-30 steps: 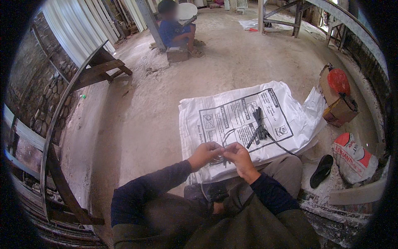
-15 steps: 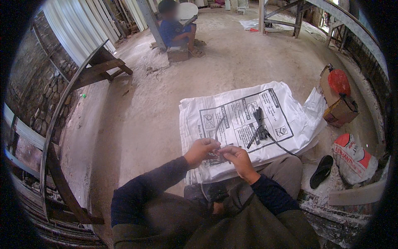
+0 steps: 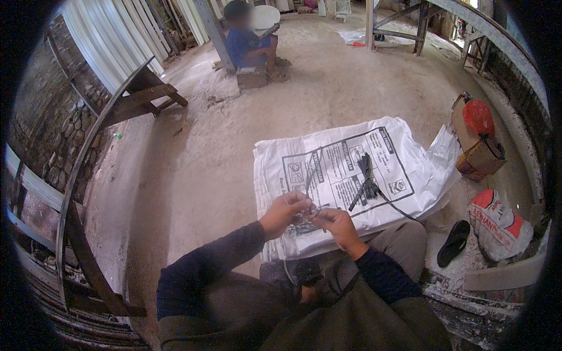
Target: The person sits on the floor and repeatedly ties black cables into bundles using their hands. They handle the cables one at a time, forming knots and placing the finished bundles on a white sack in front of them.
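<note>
My left hand (image 3: 283,214) and my right hand (image 3: 341,229) meet close together over the near edge of a stack of white printed sacks (image 3: 328,146). Both have their fingertips pinched on a thin dark strip (image 3: 317,209), whose exact form is too small to make out. Another length of dark strip rises past the left fingers across the top sack. Farther right on the sack lies a bundle of black strips (image 3: 369,186), with one tail running toward my right knee. Small dark pieces (image 3: 301,225) show beneath my hands.
At right are a black sandal (image 3: 453,243), a red-and-white bag (image 3: 500,225) and a cardboard box (image 3: 481,158) with a red bundle. A wooden bench frame (image 3: 93,128) stands left. A person in blue (image 3: 249,47) sits farther off by a post.
My right hand has shifted slightly, and the fingertips are a little farther apart, with more dark strip showing between them. The sacks and black bundle have stayed put.
</note>
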